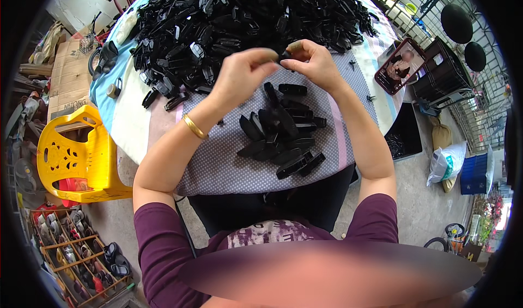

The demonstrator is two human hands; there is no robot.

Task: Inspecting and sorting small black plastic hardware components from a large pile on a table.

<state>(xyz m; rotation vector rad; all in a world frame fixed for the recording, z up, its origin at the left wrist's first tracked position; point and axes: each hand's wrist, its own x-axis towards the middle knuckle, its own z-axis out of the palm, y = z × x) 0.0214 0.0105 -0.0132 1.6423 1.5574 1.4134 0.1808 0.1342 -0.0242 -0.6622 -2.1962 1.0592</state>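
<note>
Both hands meet over the table, at the near edge of a big heap of black plastic pieces [218, 27]. My right hand [316, 65] pinches a small black plastic piece [284, 56] between thumb and fingertips. Beside it, my left hand [245, 73] has its fingers curled in toward the thumb, slightly smeared; what they hold, if anything, I cannot make out. A gold bangle [194, 126] circles the left wrist. Between my forearms lies a smaller pile of long black plastic parts [278, 131], loosely stacked on the dotted tablecloth [218, 166].
A phone [400, 66] on the table's right side shows a person on its screen. Tiny black bits [371, 98] lie near it. A yellow plastic chair [81, 155] stands left, above a shoe rack [73, 253]. Right of the table are a black bin [404, 131] and white sack [447, 162].
</note>
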